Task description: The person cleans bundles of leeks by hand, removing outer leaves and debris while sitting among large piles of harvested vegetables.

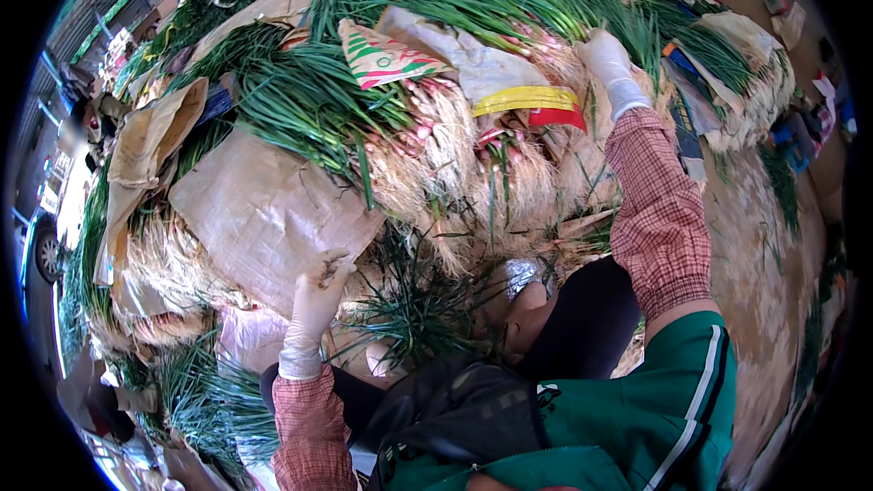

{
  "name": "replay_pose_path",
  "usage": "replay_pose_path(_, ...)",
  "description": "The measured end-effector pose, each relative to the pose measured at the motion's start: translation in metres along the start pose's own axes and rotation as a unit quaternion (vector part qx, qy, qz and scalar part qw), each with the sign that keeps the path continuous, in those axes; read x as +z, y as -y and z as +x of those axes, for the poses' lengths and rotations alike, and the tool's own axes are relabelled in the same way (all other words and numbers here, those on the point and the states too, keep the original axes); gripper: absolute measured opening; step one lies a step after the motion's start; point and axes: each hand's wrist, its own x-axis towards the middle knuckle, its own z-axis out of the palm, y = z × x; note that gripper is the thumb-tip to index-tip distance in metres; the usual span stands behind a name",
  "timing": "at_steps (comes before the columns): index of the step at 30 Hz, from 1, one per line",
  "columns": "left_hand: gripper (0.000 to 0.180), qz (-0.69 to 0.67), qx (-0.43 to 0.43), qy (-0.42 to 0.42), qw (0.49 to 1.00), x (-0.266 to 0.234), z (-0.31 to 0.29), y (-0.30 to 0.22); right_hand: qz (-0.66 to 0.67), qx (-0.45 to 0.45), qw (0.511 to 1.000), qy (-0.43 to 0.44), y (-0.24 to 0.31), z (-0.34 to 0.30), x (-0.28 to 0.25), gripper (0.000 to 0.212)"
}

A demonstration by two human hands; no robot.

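Note:
A white glove covers my left hand (pixel 320 286), which is half curled beside the lower edge of a dull beige plastic sheet (pixel 273 205). Its fingers are loosely bent, and nothing shows between them. Farther off to the right, my right hand (pixel 607 56), also gloved, has its fingers closed at the pale stems of green onions (pixel 555 23). Its fingertips are partly hidden among the leaves. More green onions (pixel 427 141), with pinkish bulbs and long pale roots, lie in the middle under a printed paper piece (pixel 386 55) and a grey sheet with a yellow band (pixel 523 100).
Loose green leaves (pixel 409 309) lie between my knees. A brown sack piece (pixel 150 141) covers onions at the left. Another onion bundle (pixel 759 95) is stacked at the right, by the bare brown floor (pixel 750 264). A vehicle wheel (pixel 45 255) shows at the far left.

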Motion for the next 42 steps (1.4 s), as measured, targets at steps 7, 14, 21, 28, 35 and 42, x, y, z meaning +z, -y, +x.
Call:
replay_pose_path(7, 0.03, 0.152, 0.011, 0.013, 0.988, 0.0, -0.003, -0.004, -0.101, -0.044, 0.993, 0.029, 0.012, 0.018, -0.025, 0.025)
replay_pose_path(14, 0.026, 0.145, 0.027, 0.02, 0.989, 0.008, 0.001, -0.014, 0.511, -0.007, 0.848, 0.143, -0.015, 0.021, -0.068, 0.022)
replay_pose_path(21, 0.028, 0.136, -0.026, 0.085, 0.987, 0.015, 0.009, -0.021, 0.195, -0.108, 0.972, -0.077, -0.026, 0.031, -0.059, 0.035)
replay_pose_path(28, 0.025, -0.045, 0.011, 0.073, 0.996, 0.04, 0.023, -0.023, 0.099, -0.04, 0.994, -0.035, -0.016, 0.05, -0.035, 0.034)
replay_pose_path(35, 0.032, -0.144, 0.055, 0.09, 0.984, 0.096, 0.058, -0.061, 0.016, -0.049, 0.996, 0.071, 0.021, 0.009, -0.012, 0.034)
replay_pose_path(42, 0.047, 0.216, 0.452, -0.042, 0.864, 0.173, 0.133, -0.156, 0.245, -0.032, 0.963, 0.104, 0.014, -0.015, -0.033, 0.031)
